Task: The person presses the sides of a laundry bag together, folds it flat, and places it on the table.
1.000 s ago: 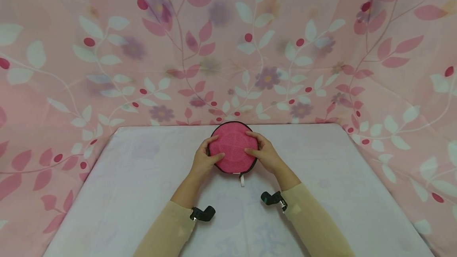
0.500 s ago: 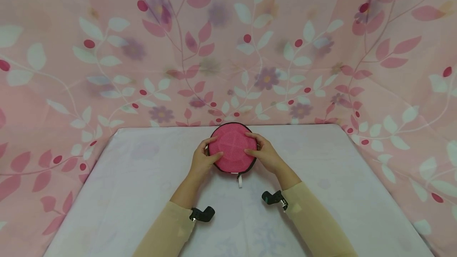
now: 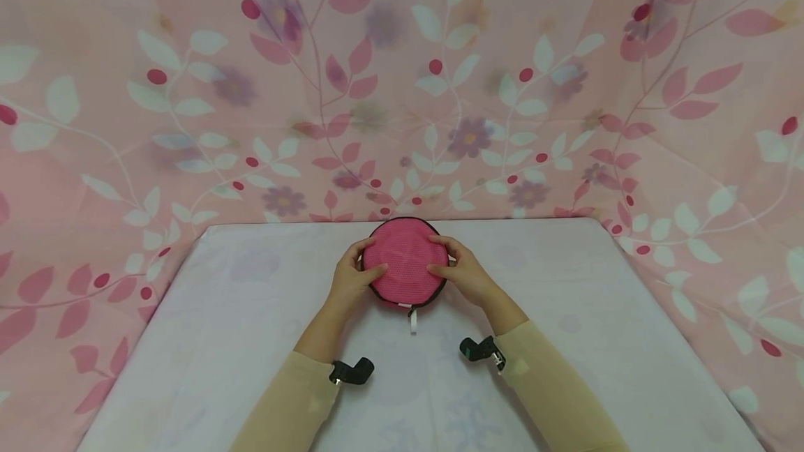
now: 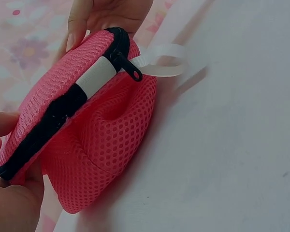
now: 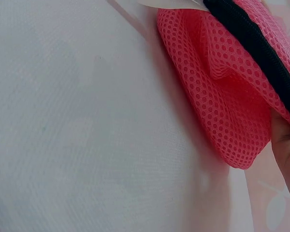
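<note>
Both hands hold a round pink mesh laundry bag (image 3: 405,260) near the far edge of the table. My left hand (image 3: 348,272) grips its left side, thumb on the front face; my right hand (image 3: 467,272) grips the right side the same way. A black zipper (image 4: 43,128) runs round the rim, with a white fabric tab (image 4: 96,76) set along it. From the zipper pull (image 4: 130,67) hangs a white ribbon loop (image 4: 166,70), at the bottom of the bag in the head view. In the right wrist view, the soft mesh underside (image 5: 208,92) bulges and creases below the zipper.
A white cloth with faint prints covers the table (image 3: 251,340). Behind and beside it hangs a pink curtain (image 3: 377,89) with leaves and flowers. A black wrist camera (image 3: 353,371) sits at the left sleeve, another black camera (image 3: 480,349) at the right.
The bag has shifted slightly left and turned a little, its ribbon loop swinging left. The left hand has moved slightly left with it; both hands keep their grip.
</note>
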Action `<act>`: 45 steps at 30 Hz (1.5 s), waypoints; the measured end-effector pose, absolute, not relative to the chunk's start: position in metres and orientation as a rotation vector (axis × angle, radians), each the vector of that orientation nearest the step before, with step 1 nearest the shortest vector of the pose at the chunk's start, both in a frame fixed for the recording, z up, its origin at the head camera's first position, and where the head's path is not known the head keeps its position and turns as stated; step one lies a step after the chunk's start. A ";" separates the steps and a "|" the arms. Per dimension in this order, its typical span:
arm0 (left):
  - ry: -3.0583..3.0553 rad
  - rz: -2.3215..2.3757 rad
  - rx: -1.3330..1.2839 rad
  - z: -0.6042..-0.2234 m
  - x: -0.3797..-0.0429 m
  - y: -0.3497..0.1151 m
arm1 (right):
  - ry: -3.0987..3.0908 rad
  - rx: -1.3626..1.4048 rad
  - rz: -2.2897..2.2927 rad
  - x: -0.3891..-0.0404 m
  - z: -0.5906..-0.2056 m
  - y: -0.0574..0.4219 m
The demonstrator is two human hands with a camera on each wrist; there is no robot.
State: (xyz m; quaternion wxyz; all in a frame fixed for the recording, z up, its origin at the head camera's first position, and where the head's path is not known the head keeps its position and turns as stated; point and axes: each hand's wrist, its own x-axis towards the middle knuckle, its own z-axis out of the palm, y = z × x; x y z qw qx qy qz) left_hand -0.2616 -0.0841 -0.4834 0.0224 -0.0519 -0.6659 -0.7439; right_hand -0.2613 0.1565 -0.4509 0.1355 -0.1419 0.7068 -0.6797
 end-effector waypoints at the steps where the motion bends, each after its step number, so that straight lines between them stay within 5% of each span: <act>1: -2.067 -2.305 -0.159 -0.484 -0.262 -0.084 | 2.048 -0.411 -1.965 -0.261 -0.451 0.156; 16: -2.183 -2.360 -0.148 -0.462 -0.254 -0.086 | 2.084 -0.379 -1.898 -0.263 -0.451 0.157; 23: -2.236 -2.312 -0.186 -0.476 -0.262 -0.087 | 2.170 -0.352 -1.880 -0.276 -0.478 0.159; 45: -2.175 -2.341 -0.057 -0.505 -0.266 -0.082 | 2.275 -0.241 -1.739 -0.276 -0.481 0.157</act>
